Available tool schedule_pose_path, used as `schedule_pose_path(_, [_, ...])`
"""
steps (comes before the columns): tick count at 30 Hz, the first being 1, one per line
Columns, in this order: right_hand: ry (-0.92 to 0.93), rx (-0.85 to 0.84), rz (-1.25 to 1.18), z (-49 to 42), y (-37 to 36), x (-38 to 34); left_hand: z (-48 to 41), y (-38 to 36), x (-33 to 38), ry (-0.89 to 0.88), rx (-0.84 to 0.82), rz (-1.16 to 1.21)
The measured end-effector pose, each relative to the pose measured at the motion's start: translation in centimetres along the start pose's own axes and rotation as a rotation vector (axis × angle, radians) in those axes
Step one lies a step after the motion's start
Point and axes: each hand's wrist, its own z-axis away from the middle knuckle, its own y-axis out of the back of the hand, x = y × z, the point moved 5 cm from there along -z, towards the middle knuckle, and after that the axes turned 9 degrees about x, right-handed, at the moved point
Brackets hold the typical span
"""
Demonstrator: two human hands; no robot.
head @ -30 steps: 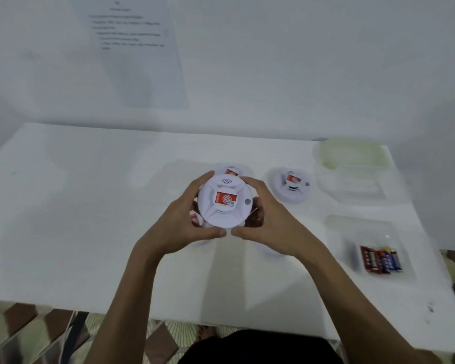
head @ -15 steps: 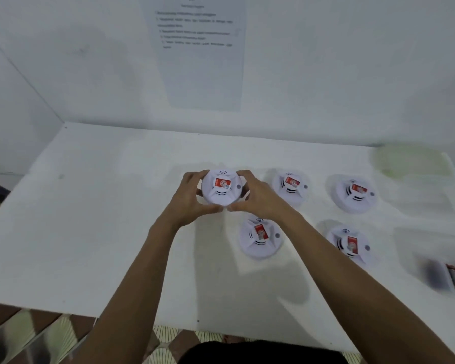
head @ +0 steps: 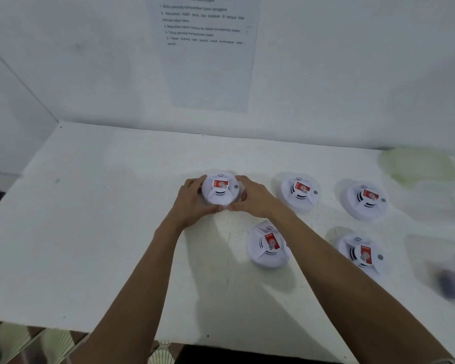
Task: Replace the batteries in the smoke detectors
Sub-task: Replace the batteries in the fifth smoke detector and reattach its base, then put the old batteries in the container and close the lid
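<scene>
we grip one smoke detector (head: 220, 189) between both hands, near the middle of the white table (head: 90, 232), a little toward 12 o'clock. our left hand (head: 192, 203) wraps its 9 o'clock side and our right hand (head: 255, 199) its 3 o'clock side. the fingers of each are bent and clamped on the rim, and the thumbs almost meet at its 6 o'clock edge. its red label faces up. we cannot tell whether its base rests on the table or sits just above it.

from the held unit, the second detector (head: 298, 191) lies just beside our right hand at 3 o'clock, and the third detector (head: 364, 199) is farther out on the same line. the fourth detector (head: 268, 244) lies at 5 o'clock, its right edge behind our right forearm. the fifth detector (head: 360, 254) lies at 4 o'clock beyond that arm. all four lie face up and apart from each other.

the widest open stretch of tabletop runs from 7 to 11 o'clock, out to the left and near edges. at 12 o'clock the table meets the wall, where a printed sheet (head: 208, 61) hangs. a pale container (head: 418, 166) sits near the far right corner. a dark object (head: 452, 283) at the right frame edge is too blurred to name.
</scene>
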Motion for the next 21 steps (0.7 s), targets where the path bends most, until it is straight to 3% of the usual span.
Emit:
schedule_pose_path(10, [-0.053, 0.023, -0.079, 1.0, 1.0, 1.0, 1.1, -0.9, 2.2, -0.023, -0.025, -0.151])
schedule_pose_path(17, [0.036, 0.074, -0.052, 3.7, 5.9, 1.7, 2.3, -1.3, 6.1, -0.053, 0.191, -0.287])
schedule_pose_path(21, [0.093, 0.115, 0.01, 5.6, 10.8, 3.1, 1.8, -3.8, 11.0, -0.126, 0.107, -0.31])
